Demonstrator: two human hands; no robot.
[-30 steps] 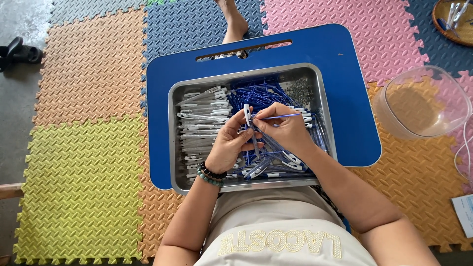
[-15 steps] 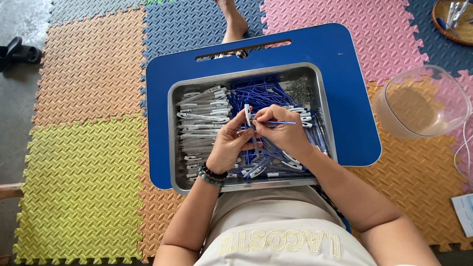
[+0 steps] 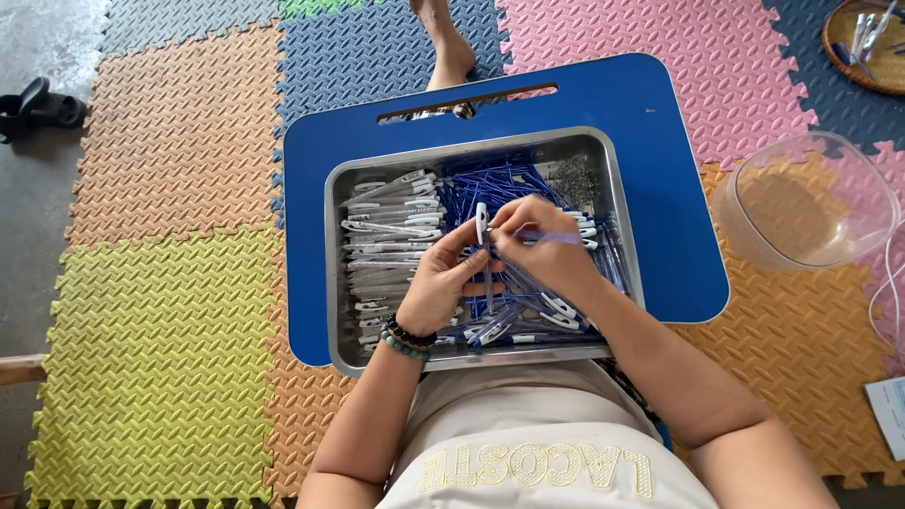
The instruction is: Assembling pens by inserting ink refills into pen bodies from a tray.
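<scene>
Over the metal tray (image 3: 617,203), the left hand (image 3: 441,283) pinches a white pen barrel (image 3: 482,226) upright. From three o'clock, the right hand (image 3: 545,247) clamps a blue refill (image 3: 551,238), apparently touching the barrel's tip.

Floor: you sit on a floor of interlocking foam mats (image 3: 170,151) in orange, yellow, blue, pink and green; bare grey concrete (image 3: 38,38) shows along the left edge.
Lap bench: a blue lap bench (image 3: 650,141) with a slot handle at its far side stands over your legs on the mats.
On the bench: a metal tray (image 3: 332,283) sits in its middle.
On the mats: a clear plastic bowl (image 3: 811,203) lies just right of the bench; a round woven basket (image 3: 863,47) sits at the far right corner.
On the concrete: a dark sandal (image 3: 38,106).
</scene>
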